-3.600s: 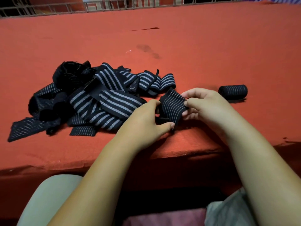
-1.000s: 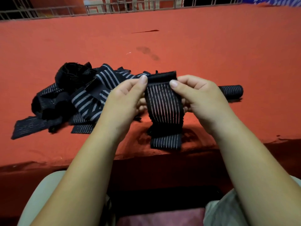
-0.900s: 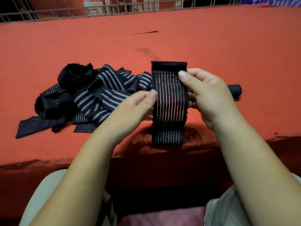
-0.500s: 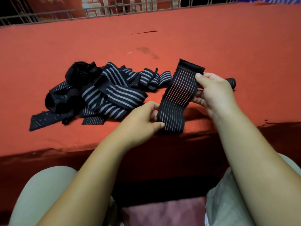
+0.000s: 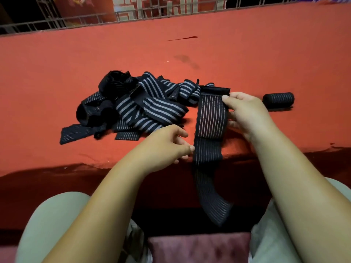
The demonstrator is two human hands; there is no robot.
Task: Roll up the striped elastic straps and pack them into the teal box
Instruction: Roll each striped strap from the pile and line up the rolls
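Lengthwise, the dark pinstriped elastic strap [image 5: 210, 118] hangs twelve-to-six, pinched by the right hand [image 5: 245, 112]; left hand [image 5: 165, 145] at nine, grip unclear.

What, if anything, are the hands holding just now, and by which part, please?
The right hand pinches a striped strap near its top end. The left hand touches its left edge lower down; whether it grips cannot be told.

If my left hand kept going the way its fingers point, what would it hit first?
The dark striped elastic strap held by your right hand; the left hand looks nearly on it, though depth is unclear.
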